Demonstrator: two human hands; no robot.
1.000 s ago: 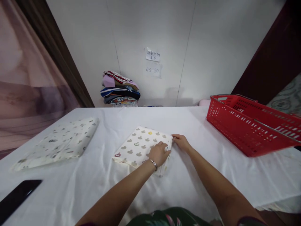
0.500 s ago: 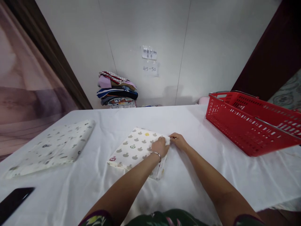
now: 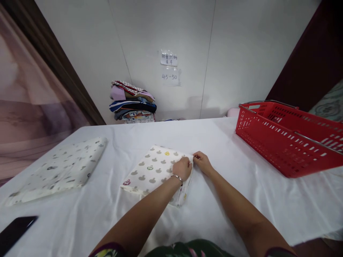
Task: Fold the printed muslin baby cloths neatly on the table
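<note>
A folded white cloth (image 3: 152,164) printed with grey apple-like shapes and a few coloured ones lies on the white-covered table in front of me. My left hand (image 3: 182,167), a bracelet at its wrist, rests over the cloth's right part with fingers curled, gripping the layers near that edge. At the far right corner, my right hand (image 3: 203,162) pinches the cloth's edge between thumb and fingers. The fingertips of both hands are close together, and part of the right edge is hidden beneath my left hand and forearm.
Another folded cloth (image 3: 61,167) with small grey prints lies at the left. A dark phone (image 3: 16,232) sits at the near left. On the right stands a red basket (image 3: 270,142) with metal handles. Behind the table is a stack of folded fabrics (image 3: 132,103) against the wall.
My left hand's fingers have shifted slightly at the cloth's right edge. My right hand keeps its pinch at the corner. The whole view has moved a little.
</note>
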